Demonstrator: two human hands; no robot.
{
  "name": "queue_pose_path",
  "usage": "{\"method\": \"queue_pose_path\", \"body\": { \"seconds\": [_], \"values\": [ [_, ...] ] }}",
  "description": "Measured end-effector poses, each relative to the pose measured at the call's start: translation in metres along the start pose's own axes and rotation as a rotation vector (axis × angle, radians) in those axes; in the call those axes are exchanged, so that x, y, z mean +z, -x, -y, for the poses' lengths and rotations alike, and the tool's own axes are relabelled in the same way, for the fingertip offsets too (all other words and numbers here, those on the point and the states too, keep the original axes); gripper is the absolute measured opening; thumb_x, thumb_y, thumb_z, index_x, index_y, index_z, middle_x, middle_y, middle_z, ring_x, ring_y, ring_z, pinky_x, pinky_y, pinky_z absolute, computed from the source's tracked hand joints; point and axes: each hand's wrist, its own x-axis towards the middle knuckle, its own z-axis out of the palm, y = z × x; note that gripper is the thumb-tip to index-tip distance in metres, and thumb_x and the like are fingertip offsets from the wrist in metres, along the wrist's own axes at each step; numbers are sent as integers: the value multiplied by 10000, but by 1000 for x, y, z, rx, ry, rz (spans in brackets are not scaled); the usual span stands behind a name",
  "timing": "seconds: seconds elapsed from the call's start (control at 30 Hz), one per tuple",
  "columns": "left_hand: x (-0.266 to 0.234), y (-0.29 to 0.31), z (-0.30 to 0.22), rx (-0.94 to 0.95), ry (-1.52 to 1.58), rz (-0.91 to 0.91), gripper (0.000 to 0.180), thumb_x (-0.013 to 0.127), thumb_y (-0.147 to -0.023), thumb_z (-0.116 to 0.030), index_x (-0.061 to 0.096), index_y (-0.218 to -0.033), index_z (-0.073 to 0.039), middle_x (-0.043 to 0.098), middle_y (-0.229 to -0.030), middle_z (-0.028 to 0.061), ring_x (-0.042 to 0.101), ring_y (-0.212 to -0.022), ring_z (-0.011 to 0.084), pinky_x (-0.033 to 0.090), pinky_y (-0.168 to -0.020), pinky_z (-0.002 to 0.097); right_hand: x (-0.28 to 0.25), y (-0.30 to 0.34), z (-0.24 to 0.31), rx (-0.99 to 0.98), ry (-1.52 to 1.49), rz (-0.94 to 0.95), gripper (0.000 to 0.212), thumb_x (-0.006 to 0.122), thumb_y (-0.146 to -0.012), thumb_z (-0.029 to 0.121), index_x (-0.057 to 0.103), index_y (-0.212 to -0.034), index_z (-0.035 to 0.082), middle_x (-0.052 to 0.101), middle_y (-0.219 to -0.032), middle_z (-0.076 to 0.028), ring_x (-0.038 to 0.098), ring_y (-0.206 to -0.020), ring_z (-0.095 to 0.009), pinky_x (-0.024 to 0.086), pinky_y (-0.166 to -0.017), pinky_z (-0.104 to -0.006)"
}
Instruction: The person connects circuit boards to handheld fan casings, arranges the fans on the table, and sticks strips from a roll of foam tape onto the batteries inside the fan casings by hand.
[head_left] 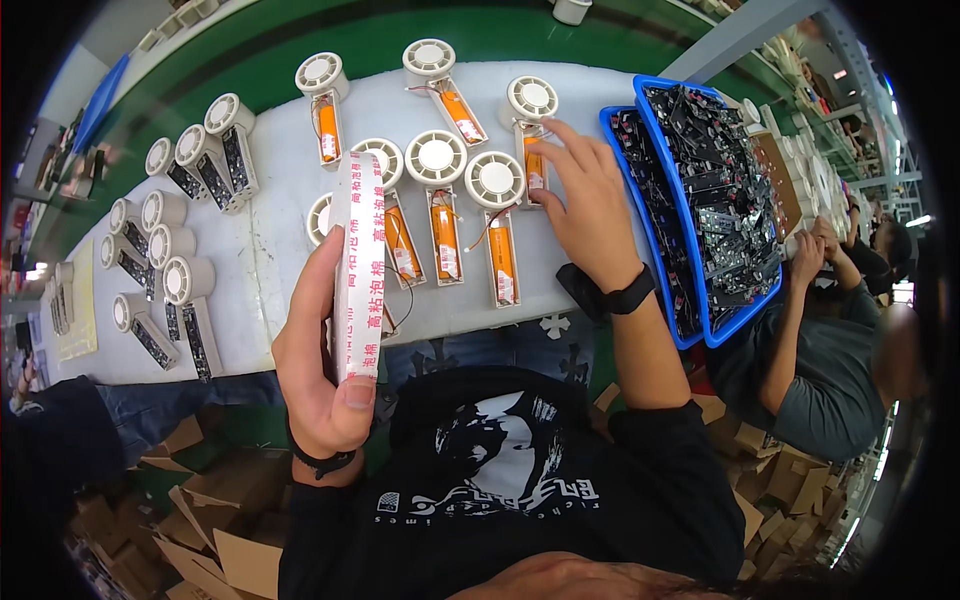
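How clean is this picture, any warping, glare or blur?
Head view: the table edges bow and black hides the corners; head view: lights near the right rim glare white; head view: the tape in the left hand looks fairly crisp, while the co-worker's head at far right is blurred.

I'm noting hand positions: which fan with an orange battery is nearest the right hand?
The rightmost such fan, nearest the blue trays: it lies beside the right hand, the others farther left.

Blue bins (745,316) block right; tabletop (275,190) gap between fan clusters (495,180).
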Motion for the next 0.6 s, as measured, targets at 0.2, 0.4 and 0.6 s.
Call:
{"method": "queue_pose_path", "body": {
  "seconds": [0.2, 0.4, 0.6],
  "values": [
    [1, 2, -1, 59, -11, -2, 976, 553, -897, -635, 381, -1471, 135, 644, -1156, 168, 597, -975, 176, 464, -873, 287, -3, 7, -8, -36, 155, -4, 249, 808, -741, 84, 758, -983, 116, 638, -1280, -38, 541, -1155, -292, 451, -938, -439],
    [7, 3, 6, 150, -85, -86, 908, 562, -897, -572, 400, -1472, 111, 629, -1152, 170, 585, -1003, 231, 435, -914, 337, -3, 10, -6, 22, 184, -39, 148, 810, -756, 133, 766, -897, 123, 651, -1233, -36, 550, -1134, -281, 456, -911, -416],
    [11, 3, 5, 297, -317, 70, 852, 670, -783, -462, 488, -1433, 57, 613, -1094, 149, 564, -921, 275, 388, -901, 397, -14, 14, 2, 7, 58, -143, 202, 770, -827, 115, 749, -1028, 111, 665, -1087, -43, 593, -997, -229, 465, -794, -325]
  ]
}}
